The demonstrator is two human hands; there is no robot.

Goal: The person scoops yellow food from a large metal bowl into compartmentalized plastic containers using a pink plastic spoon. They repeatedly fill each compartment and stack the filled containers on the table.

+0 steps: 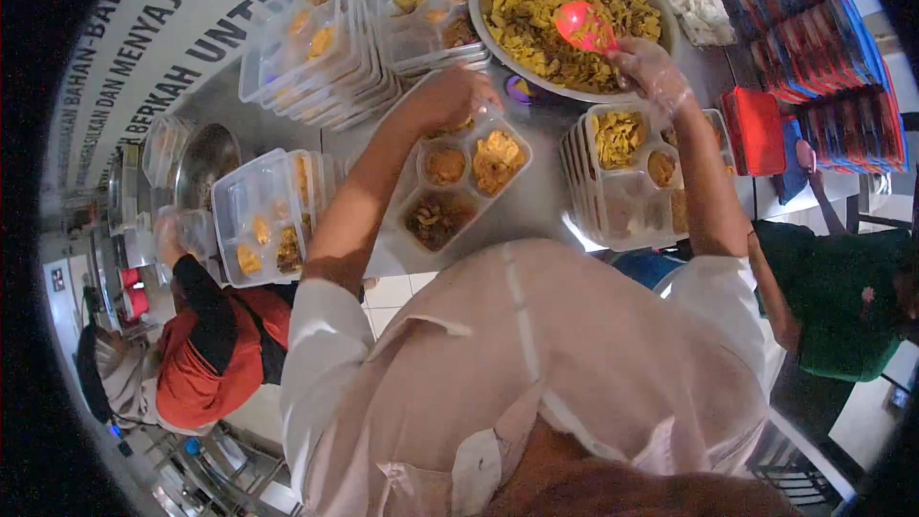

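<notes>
My right hand (652,73), in a clear plastic glove, grips the handle of a pink-red plastic spoon (580,23). The spoon's bowl lies over yellow cut food in a large steel basin (664,68). At the far edge of a tilted, divided plastic food tray (518,135) is my left hand (459,97); its fingers are partly hidden, so its hold on the tray is unclear. Orange-yellow food (497,158) and a dark brown dish (438,221) fill compartments of this tray. A stack of similar filled trays (624,212) stands to the right, under my right forearm.
More stacked trays stand behind (309,50) and at the left (240,194). At the right are a red plastic container (752,133), tall red and blue stacks (818,50) and a bag of white material (700,13). People work on both sides, one in red (208,366), one in green (833,294).
</notes>
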